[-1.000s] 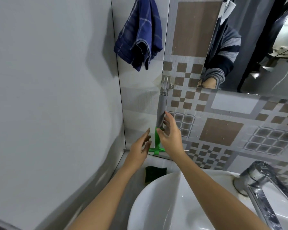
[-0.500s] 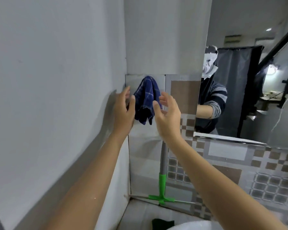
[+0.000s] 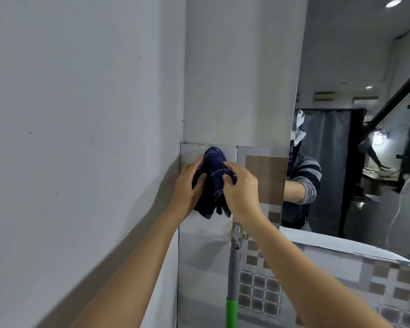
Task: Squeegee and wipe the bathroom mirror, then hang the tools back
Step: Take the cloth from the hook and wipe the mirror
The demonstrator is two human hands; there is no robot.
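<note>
A dark blue checked cloth [image 3: 213,176] hangs high on the tiled wall in the corner. My left hand [image 3: 186,188] grips its left side and my right hand [image 3: 240,188] grips its right side, bunching it between them. Below my right wrist the squeegee [image 3: 232,280] hangs upright from a metal wall hook [image 3: 236,233]; its handle is grey above and green below, and its blade is out of view. The mirror [image 3: 365,143] fills the right side and reflects a person in a striped sleeve.
A plain grey wall [image 3: 81,138] stands close on the left, meeting the tiled wall [image 3: 270,292] at the corner. The mirror's bottom edge runs along a ledge above checkered tiles at the lower right.
Both hands, open beside the hanging cloth half a second ago, have closed on it. A second ago they were down at the squeegee's green handle. The view has tilted upward.
</note>
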